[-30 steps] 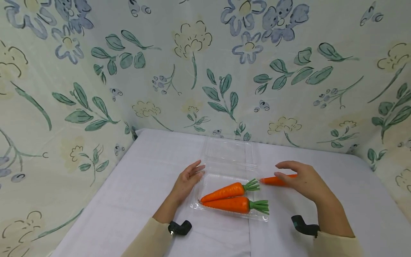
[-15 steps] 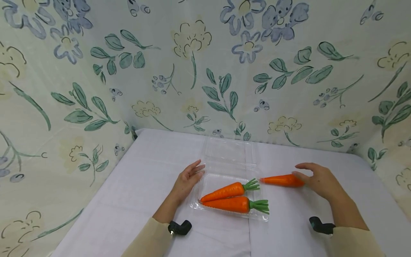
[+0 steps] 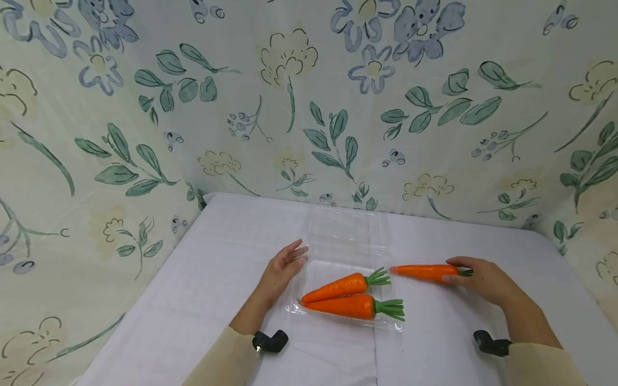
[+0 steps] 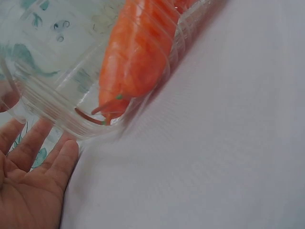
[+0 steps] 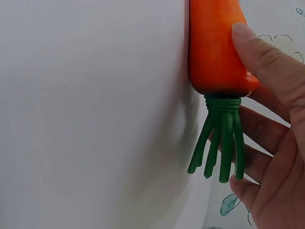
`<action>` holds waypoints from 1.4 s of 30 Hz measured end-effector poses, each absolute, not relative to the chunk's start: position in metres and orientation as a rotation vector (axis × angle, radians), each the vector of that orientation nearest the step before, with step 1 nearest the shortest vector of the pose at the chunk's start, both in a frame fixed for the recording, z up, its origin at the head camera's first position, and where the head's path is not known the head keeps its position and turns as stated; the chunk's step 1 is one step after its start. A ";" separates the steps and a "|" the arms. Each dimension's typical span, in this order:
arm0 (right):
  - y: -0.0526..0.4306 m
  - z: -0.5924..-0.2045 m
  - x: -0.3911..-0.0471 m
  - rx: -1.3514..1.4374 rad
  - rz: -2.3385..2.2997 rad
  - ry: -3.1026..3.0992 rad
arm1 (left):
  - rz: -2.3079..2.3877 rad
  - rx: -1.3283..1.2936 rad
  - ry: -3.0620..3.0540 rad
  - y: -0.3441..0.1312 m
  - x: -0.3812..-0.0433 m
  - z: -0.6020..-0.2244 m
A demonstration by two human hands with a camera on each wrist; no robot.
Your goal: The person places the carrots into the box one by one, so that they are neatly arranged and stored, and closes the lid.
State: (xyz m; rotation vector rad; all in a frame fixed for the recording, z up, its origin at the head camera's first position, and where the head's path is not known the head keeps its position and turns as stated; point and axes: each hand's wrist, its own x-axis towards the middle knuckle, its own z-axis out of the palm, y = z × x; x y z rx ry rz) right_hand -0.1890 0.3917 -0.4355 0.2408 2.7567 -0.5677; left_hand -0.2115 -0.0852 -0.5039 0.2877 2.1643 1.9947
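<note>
A clear plastic clamshell box (image 3: 316, 268) lies with its lid (image 3: 345, 225) folded back. Inside, two orange carrots, an upper carrot (image 3: 338, 288) and a lower carrot (image 3: 345, 307), have green tops pointing right and tips meeting at the left. My left hand (image 3: 280, 271) rests at the box's left side, fingers extended along its wall (image 4: 57, 114). To the right of the box, a third carrot (image 3: 420, 272) lies on the cloth, tip toward the box. My right hand (image 3: 485, 281) holds its thick end between thumb (image 5: 267, 57) and fingers; the green stems (image 5: 224, 138) hang beside the palm.
A white cloth (image 3: 232, 230) covers the table. Behind and at both sides hangs a floral curtain (image 3: 270, 145). A black wrist camera (image 3: 270, 341) sits on the left wrist, another wrist camera (image 3: 491, 343) on the right.
My right hand has moved right along the third carrot to its thick end and come down to grip it there. The left hand, box and other carrots have stayed put.
</note>
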 end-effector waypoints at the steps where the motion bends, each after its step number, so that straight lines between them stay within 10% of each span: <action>1: 0.392 -0.436 -0.189 0.238 -0.571 2.751 | 1.994 0.289 2.167 -0.085 -0.212 -0.504; 42: 0.391 -0.399 -0.171 0.206 -0.619 2.861 | 2.002 0.273 2.173 -0.083 -0.209 -0.498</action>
